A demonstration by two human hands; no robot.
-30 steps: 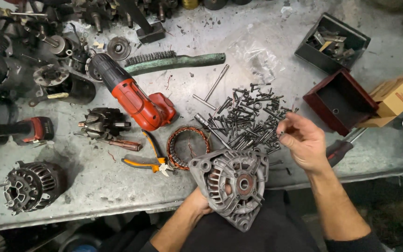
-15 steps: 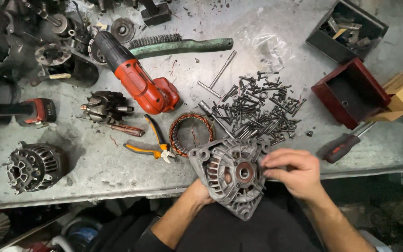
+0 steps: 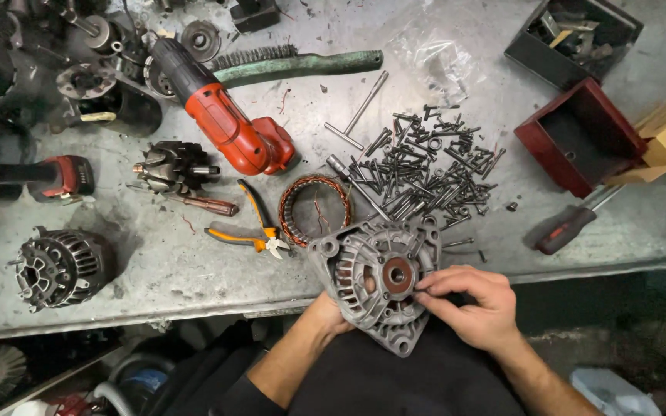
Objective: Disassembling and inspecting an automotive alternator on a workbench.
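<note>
A grey cast alternator housing [image 3: 364, 270] with a round bearing seat in its middle is held at the bench's front edge, tilted toward me. My left hand [image 3: 331, 312] grips it from underneath, mostly hidden behind the casting. My right hand [image 3: 473, 303] rests on the housing's right side, its fingertips pinched near the central hole, apparently on a small screw that I cannot see clearly. A pile of dark screws and bolts [image 3: 429, 173] lies just beyond the housing.
Copper stator winding [image 3: 314, 208], orange-handled pliers [image 3: 250, 231], red cordless drill [image 3: 221, 123], rotor [image 3: 171, 166], a second alternator [image 3: 59, 266], wire brush [image 3: 287, 65], T-handle wrench [image 3: 356, 112], red-handled screwdriver [image 3: 568, 227], red box [image 3: 580, 139] and black parts box [image 3: 572, 35] lie on the metal bench [image 3: 156, 277].
My right hand came back from the screw pile at the right and moved down onto the housing, fingers now pinched by its centre. The left hand kept holding the housing.
</note>
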